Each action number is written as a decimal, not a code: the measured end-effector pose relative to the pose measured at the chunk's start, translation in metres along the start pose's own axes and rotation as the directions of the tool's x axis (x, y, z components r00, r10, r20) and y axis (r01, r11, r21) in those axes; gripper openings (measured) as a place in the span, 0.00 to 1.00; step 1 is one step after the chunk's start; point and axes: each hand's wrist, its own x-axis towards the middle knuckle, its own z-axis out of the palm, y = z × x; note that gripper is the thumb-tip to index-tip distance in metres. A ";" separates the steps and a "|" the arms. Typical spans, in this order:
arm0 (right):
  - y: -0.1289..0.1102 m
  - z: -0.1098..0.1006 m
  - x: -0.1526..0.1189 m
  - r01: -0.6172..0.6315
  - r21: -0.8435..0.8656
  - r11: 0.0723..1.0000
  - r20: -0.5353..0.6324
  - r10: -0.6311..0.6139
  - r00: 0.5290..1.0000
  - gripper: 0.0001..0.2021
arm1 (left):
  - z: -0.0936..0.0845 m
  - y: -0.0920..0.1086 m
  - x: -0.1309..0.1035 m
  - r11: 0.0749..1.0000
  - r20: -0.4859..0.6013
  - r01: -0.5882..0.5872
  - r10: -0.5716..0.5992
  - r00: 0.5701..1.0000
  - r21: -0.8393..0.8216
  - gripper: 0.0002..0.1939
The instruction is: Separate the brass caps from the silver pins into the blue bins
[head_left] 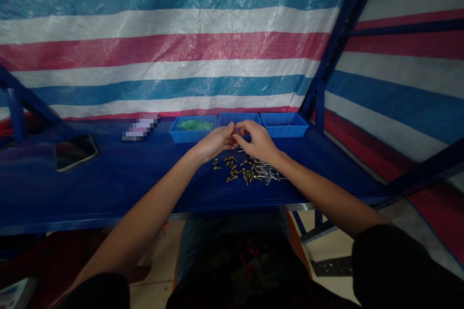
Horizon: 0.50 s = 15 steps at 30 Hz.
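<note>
My left hand [216, 142] and my right hand [254, 140] meet above the blue table [152, 174]. A small brass-coloured piece [235, 133] shows between the fingertips of both hands, which are pinched round it. Below them on the table lie several brass-coloured screws or fittings [232, 174]. To their right, and touching some of them, is a heap of silver screws or rivets [267, 172]. The exact shape of the held piece is too small to tell.
Three blue trays stand along the back: the left tray [177, 138] holds a green bag [195, 125], beside a middle tray [224, 117] and a right tray [286, 132]. A phone [76, 152] lies at left. Blue frame posts [319, 106] and striped sheeting [181, 48] enclose the table.
</note>
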 end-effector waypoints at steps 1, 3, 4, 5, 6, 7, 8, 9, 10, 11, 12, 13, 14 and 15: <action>0.000 0.000 0.000 0.007 -0.009 1.000 0.018 -0.007 1.000 0.05 | 0.000 -0.002 0.001 1.000 -0.001 -0.011 0.011 1.000 0.015 0.20; 0.001 0.001 0.000 0.019 -0.029 0.999 0.048 -0.018 0.999 0.05 | -0.001 -0.005 0.002 0.998 -0.013 -0.040 0.041 0.999 0.045 0.21; 0.001 0.001 0.000 0.021 -0.038 0.999 0.058 -0.019 0.998 0.05 | -0.001 -0.007 0.003 0.997 -0.018 -0.055 0.056 0.998 0.058 0.22; 0.001 0.001 0.000 0.020 -0.045 0.999 0.061 -0.018 0.998 0.05 | 0.000 -0.008 0.003 0.995 -0.021 -0.069 0.071 0.997 0.069 0.22; 0.001 0.001 0.001 0.020 -0.050 0.999 0.060 -0.017 0.998 0.05 | 0.000 -0.009 0.003 0.994 -0.024 -0.082 0.085 0.996 0.078 0.22; 0.001 0.001 0.001 0.022 -0.053 0.998 0.058 -0.019 0.998 0.05 | 0.001 -0.010 0.003 0.992 -0.025 -0.093 0.096 0.995 0.085 0.22; 0.001 0.001 0.000 0.025 -0.055 0.998 0.054 -0.022 0.998 0.05 | 0.001 -0.010 0.003 0.990 -0.025 -0.103 0.106 0.994 0.092 0.22; 0.000 0.001 0.000 0.026 -0.057 0.998 0.051 -0.023 0.998 0.05 | 0.002 -0.011 0.003 0.989 -0.023 -0.112 0.115 0.993 0.101 0.21; 0.000 0.001 0.000 0.026 -0.058 0.998 0.049 -0.023 0.999 0.05 | 0.003 -0.011 0.003 0.986 -0.021 -0.120 0.123 0.992 0.114 0.22; -0.001 0.001 0.000 0.024 -0.060 0.998 0.048 -0.021 0.999 0.05 | 0.003 -0.010 0.003 0.983 -0.018 -0.126 0.130 0.991 0.132 0.22; -0.001 0.001 0.000 0.021 -0.062 0.998 0.047 -0.018 0.999 0.05 | 0.002 -0.010 0.003 0.978 -0.014 -0.131 0.135 0.991 0.160 0.23; -0.001 0.001 0.000 0.016 -0.066 0.998 0.045 -0.013 0.999 0.06 | 0.001 -0.009 0.003 0.970 -0.012 -0.135 0.141 0.990 0.203 0.24; 0.000 0.001 0.001 0.008 -0.070 0.997 0.040 -0.005 0.999 0.06 | 0.000 -0.007 0.004 0.952 -0.013 -0.142 0.151 0.988 0.270 0.24; 0.002 0.001 0.002 -0.003 -0.076 0.997 0.031 0.006 1.000 0.06 | -0.003 -0.006 0.004 0.920 -0.021 -0.152 0.171 0.985 0.362 0.24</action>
